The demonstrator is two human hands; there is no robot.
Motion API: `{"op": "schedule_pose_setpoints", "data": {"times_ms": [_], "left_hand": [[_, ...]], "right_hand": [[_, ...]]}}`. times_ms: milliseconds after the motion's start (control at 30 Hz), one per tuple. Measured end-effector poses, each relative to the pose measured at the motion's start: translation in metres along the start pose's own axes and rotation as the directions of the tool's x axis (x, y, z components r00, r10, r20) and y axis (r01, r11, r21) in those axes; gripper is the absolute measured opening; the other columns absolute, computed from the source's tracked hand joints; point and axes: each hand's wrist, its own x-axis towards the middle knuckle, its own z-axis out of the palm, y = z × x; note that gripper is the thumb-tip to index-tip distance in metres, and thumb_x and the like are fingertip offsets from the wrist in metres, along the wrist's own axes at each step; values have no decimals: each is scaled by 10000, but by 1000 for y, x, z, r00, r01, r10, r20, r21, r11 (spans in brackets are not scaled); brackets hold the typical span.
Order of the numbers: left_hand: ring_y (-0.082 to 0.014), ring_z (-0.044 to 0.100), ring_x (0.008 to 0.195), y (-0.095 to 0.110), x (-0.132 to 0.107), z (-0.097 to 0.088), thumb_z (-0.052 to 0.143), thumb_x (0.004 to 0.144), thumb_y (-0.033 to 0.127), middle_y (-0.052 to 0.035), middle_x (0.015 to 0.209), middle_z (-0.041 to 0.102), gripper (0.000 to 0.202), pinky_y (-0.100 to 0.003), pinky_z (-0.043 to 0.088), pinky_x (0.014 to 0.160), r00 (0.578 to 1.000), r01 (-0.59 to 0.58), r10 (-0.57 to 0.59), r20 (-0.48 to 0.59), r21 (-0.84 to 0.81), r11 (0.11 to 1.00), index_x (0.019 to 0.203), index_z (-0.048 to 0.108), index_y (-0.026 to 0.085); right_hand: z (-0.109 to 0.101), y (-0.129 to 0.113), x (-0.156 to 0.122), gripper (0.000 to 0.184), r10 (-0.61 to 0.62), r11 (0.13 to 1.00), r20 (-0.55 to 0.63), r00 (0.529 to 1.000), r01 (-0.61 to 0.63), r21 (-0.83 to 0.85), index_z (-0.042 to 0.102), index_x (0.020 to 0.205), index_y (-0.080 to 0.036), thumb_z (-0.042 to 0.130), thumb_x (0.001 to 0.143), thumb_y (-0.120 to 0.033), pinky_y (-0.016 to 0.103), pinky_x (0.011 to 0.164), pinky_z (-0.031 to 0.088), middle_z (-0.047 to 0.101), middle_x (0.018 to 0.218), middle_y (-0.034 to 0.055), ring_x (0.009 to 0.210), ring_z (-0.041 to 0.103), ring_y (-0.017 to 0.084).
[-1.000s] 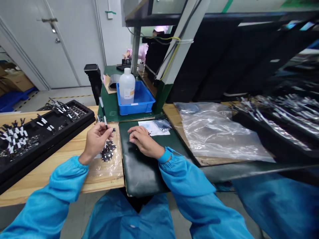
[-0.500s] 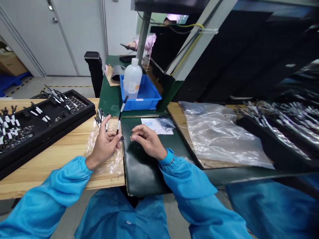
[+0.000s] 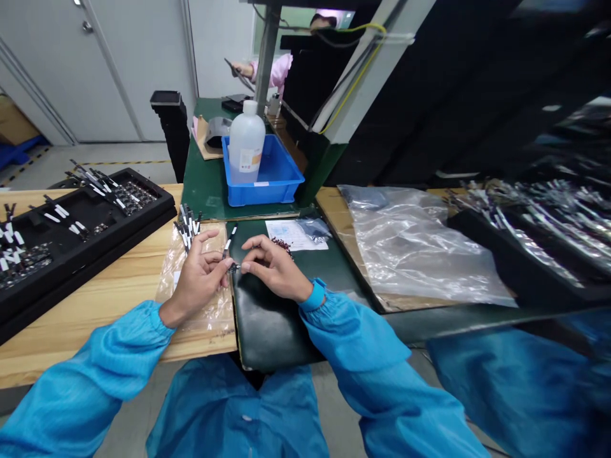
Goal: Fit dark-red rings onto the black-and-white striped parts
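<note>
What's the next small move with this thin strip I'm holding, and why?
The left hand pinches the thin strip, tilted up, at the edge of the dark mat, and the right hand has its fingertips right at the strip's dark lower end. So probably: close those right fingertips onto that end.

Holds left arm [image 3: 109,362] and right arm [image 3: 363,343] forward, angled inward. Pinches thumb and forefinger of left hand [image 3: 198,283], other fingers [image 3: 209,236] fanned up. Curls right hand [image 3: 277,270] palm-down just beside, fingertips [image 3: 245,268] pinched, almost meeting the left's.
</note>
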Motion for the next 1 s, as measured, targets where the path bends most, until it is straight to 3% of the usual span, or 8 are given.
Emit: {"op": "schedule_pose_setpoints", "data": {"times_ms": [533, 1000], "left_hand": [[-102, 586, 433, -2, 0, 1, 743, 841, 334, 55, 674, 637, 598, -188, 436, 399, 1000, -15, 15, -17, 5, 1000, 1336, 416, 256], [-143, 667, 566, -3, -1, -1, 756, 832, 358, 19, 713, 700, 607, -243, 553, 554, 999, -14, 16, -42, 56, 998, 1357, 476, 235]], "right_hand": [[-2, -2, 0, 322, 19, 999, -4, 1000, -20, -51, 498, 1112, -207, 682, 876, -326, 273, 666, 491, 696, 798, -5, 716, 644, 139], [-3, -1, 0, 374, -26, 997, -22, 999, 25, -70, 520, 1212, -197, 669, 890, -313, 300, 754, 521, 685, 804, -2, 760, 663, 152]]}}
